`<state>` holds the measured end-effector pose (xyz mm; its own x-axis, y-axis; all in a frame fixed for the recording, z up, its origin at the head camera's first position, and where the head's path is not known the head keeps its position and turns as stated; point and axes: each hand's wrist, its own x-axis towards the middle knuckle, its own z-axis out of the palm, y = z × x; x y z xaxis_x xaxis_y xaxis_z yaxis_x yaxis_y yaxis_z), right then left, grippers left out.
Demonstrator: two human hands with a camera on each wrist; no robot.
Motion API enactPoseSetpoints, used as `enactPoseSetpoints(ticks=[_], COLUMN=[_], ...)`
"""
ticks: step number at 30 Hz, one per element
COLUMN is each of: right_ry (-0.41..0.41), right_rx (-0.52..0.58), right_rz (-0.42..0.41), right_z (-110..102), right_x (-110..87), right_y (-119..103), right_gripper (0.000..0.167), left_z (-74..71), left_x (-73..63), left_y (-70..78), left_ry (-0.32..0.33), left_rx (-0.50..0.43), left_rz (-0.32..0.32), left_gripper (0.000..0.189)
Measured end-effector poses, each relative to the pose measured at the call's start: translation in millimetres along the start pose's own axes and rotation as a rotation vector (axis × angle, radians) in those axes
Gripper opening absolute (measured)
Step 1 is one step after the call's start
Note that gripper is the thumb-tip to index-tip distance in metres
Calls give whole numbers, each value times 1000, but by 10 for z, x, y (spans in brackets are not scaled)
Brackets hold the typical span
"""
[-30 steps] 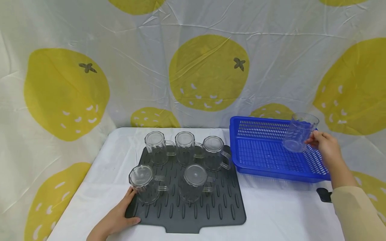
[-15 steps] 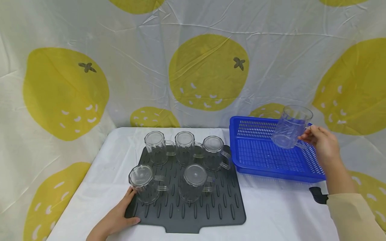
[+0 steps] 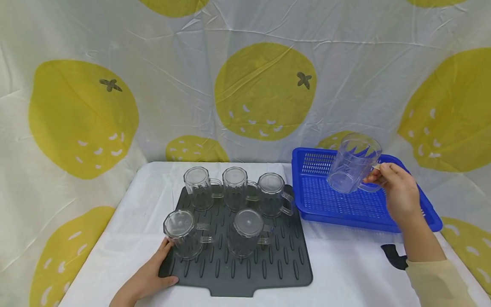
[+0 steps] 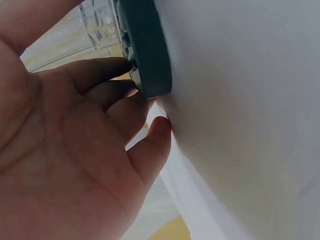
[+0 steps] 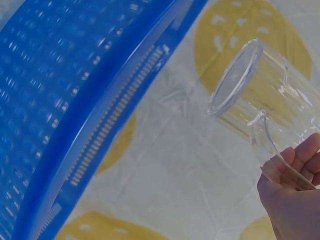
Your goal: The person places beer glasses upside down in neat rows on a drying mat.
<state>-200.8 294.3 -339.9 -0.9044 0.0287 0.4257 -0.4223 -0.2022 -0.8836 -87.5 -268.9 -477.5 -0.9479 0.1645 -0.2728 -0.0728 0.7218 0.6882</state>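
My right hand [image 3: 399,192] holds a clear glass mug [image 3: 354,164] by its handle, above the blue basket [image 3: 345,219]. The mug tilts, with its mouth up. In the right wrist view, fingers curl round the handle of the same mug [image 5: 280,95]. My left hand [image 3: 143,276] lies against the left edge of a dark grey ridged drying mat [image 3: 268,273]. In the left wrist view its fairly relaxed fingers [image 4: 127,117] touch the mat's edge [image 4: 150,55]. Several glass mugs stand upside down on the mat; the front left mug [image 3: 186,238] is nearest my left hand.
Three mugs, including a middle one [image 3: 235,189], line the mat's back edge; two stand in front. The basket is right of the mat on a white-covered table [image 3: 337,268]. Behind hangs a white curtain [image 3: 172,98] with yellow fruit prints.
My right hand has moved left with the glass mug, which has risen slightly and tilted more over the basket. The left hand, the mat and its mugs have stayed put.
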Motion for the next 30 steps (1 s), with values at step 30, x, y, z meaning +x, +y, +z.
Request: enactPoseSetpoints(ticks=[30], right_ry=[-187], right_rx=[-108], right_rz=[59], right_z=[757], right_x=[-316], right_y=[64], right_gripper=[29], left_z=[-8], left_x=[-11], left_y=[33], left_ry=[13], left_rx=[25], left_rz=[10], left_gripper=[107])
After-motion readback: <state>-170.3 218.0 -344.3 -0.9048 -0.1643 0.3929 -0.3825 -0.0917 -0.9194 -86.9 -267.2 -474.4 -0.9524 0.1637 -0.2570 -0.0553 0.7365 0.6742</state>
